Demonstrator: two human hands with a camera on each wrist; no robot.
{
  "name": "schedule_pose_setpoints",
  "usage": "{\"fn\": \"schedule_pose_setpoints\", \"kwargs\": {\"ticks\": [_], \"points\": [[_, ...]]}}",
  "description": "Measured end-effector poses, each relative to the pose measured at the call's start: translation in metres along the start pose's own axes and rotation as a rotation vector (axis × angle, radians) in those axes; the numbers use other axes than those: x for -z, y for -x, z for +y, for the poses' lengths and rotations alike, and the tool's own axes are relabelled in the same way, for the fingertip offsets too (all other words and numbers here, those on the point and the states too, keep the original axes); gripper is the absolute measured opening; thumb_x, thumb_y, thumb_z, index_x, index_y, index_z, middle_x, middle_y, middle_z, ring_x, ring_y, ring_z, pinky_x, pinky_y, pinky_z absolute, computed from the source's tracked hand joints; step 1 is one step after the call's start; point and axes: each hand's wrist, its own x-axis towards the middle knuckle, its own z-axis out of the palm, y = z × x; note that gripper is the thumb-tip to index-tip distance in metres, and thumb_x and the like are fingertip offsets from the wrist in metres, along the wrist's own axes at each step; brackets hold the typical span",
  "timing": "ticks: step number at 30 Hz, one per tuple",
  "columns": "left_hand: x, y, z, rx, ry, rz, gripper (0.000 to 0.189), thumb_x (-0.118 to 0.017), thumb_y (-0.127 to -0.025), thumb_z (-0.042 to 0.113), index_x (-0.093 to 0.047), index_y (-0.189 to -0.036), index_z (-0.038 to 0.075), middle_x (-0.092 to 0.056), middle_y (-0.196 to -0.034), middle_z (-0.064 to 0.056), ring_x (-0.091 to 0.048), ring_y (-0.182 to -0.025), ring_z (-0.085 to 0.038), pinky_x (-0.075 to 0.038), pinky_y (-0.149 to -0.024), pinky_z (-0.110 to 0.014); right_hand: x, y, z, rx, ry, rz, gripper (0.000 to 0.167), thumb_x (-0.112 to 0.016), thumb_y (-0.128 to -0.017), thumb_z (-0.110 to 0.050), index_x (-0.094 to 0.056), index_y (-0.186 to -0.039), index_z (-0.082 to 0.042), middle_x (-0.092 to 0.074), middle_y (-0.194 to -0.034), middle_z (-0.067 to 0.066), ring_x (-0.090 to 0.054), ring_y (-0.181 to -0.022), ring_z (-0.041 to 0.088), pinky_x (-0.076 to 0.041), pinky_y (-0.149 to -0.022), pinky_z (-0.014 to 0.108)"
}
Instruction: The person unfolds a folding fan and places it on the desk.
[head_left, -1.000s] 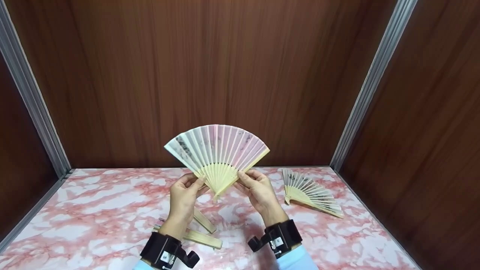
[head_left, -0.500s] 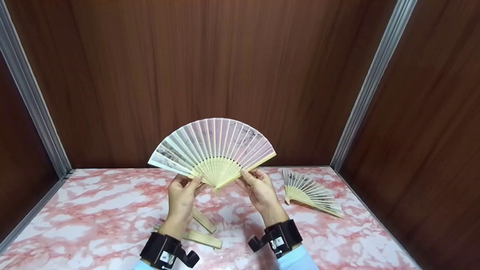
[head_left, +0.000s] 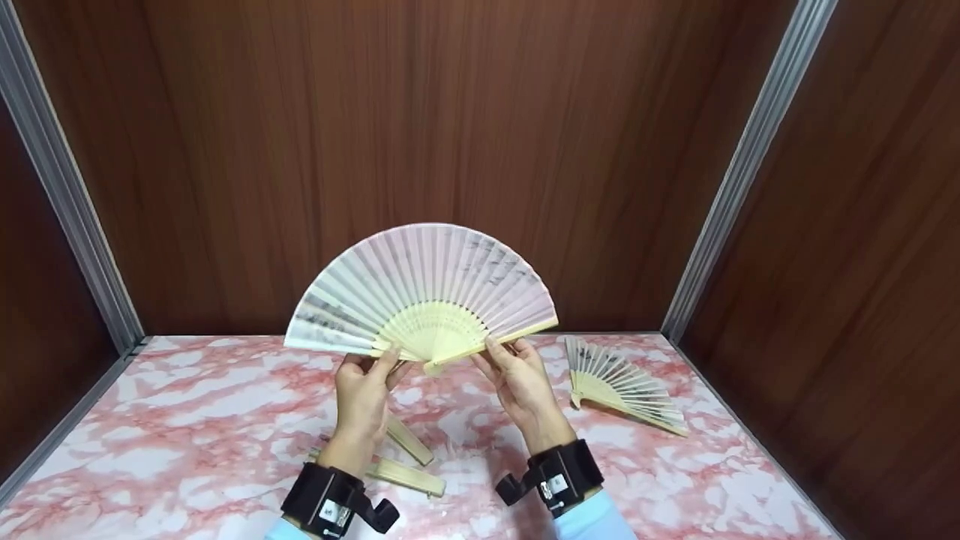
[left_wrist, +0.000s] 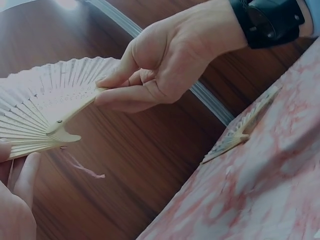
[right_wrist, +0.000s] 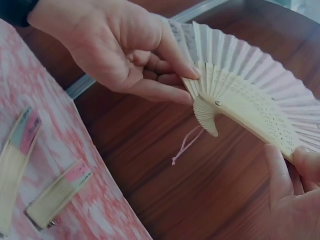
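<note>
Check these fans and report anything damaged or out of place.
Nothing clearly stands out. The held folding fan is evenly spread between the left hand and right hand, with no visible tear. The partly spread fan and two folded fans lie at differing angles on the marbled table; finer flaws can't be judged.

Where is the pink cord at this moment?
In the right wrist view, the pink cord hangs slightly right of centre, below the pivot end of the held fan and near the left hand.
</note>
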Motion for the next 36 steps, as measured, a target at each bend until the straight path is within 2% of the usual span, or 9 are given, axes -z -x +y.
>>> {"fn": "schedule_pose_setpoints", "kwargs": {"ticks": [8,14,17,21,27,32,36], "points": [[-0.002,0.000,-0.004,0.002,0.155,0.038,0.026,-0.061,-0.105,-0.007,-0.056,-0.131,-0.005,-0.073,-0.110,-0.003,-0.078,-0.099,-0.013,-0.068,-0.093,-0.029,-0.006,0.001,0.005,0.002,-0.081,0.028,0.012,-0.050,-0.110,0.005,-0.053,-0.122,0.003,-0.074,-0.105,0.004,-0.077,-0.099,0.011,-0.066,-0.094,0.024],[-0.001,0.000,-0.006,0.032,0.213,-0.016,0.030,-0.060,-0.108,0.000,-0.053,-0.137,-0.001,-0.075,-0.114,0.000,-0.079,-0.103,-0.011,-0.066,-0.096,-0.029,-0.008,0.002,0.006,-0.001,-0.125,0.029,0.013,-0.049,-0.111,0.004,-0.057,-0.119,-0.003,-0.073,-0.107,0.004,-0.076,-0.100,0.011,-0.066,-0.093,0.023],[-0.002,0.002,-0.008,0.055,0.173,-0.051,0.034,-0.059,-0.108,-0.003,-0.050,-0.141,-0.001,-0.076,-0.113,-0.002,-0.080,-0.098,-0.013,-0.067,-0.095,-0.030,-0.007,0.002,0.007,0.001,-0.127,0.045,0.011,-0.049,-0.111,0.004,-0.055,-0.116,-0.003,-0.072,-0.106,0.005,-0.076,-0.098,0.011,-0.067,-0.092,0.023],[-0.005,0.006,-0.010,0.078,0.074,-0.096,0.042,-0.061,-0.105,-0.007,-0.047,-0.145,-0.003,-0.076,-0.111,-0.002,-0.080,-0.098,-0.012,-0.067,-0.097,-0.029,-0.007,0.002,0.008,0.003,-0.121,0.054,0.010,-0.050,-0.111,0.004,-0.056,-0.116,-0.003,-0.073,-0.107,0.005,-0.076,-0.099,0.011,-0.066,-0.094,0.025],[-0.008,0.008,-0.014,0.073,-0.004,-0.107,0.042,-0.071,-0.098,-0.008,-0.056,-0.138,-0.008,-0.079,-0.106,-0.001,-0.078,-0.099,-0.010,-0.066,-0.096,-0.025,-0.009,0.004,0.009,0.017,-0.128,0.061,0.008,-0.051,-0.111,0.004,-0.054,-0.114,-0.002,-0.071,-0.106,0.005,-0.076,-0.097,0.011,-0.067,-0.093,0.024],[-0.009,0.009,-0.018,0.013,-0.078,-0.037,0.044,-0.076,-0.092,-0.011,-0.062,-0.133,-0.012,-0.082,-0.107,-0.003,-0.076,-0.100,-0.006,-0.065,-0.091,-0.021,-0.013,0.007,0.011,0.003,-0.132,0.082,0.008,-0.049,-0.111,0.004,-0.051,-0.117,0.000,-0.070,-0.104,0.005,-0.076,-0.095,0.010,-0.067,-0.091,0.023],[-0.009,0.008,-0.019,-0.024,-0.083,0.054,0.049,-0.077,-0.096,-0.006,-0.059,-0.140,-0.015,-0.083,-0.111,-0.006,-0.077,-0.096,-0.004,-0.066,-0.089,-0.020,-0.019,0.009,0.016,-0.030,-0.112,0.105,0.013,-0.053,-0.110,0.004,-0.052,-0.123,0.002,-0.073,-0.103,0.003,-0.076,-0.094,0.010,-0.067,-0.090,0.023]]}}
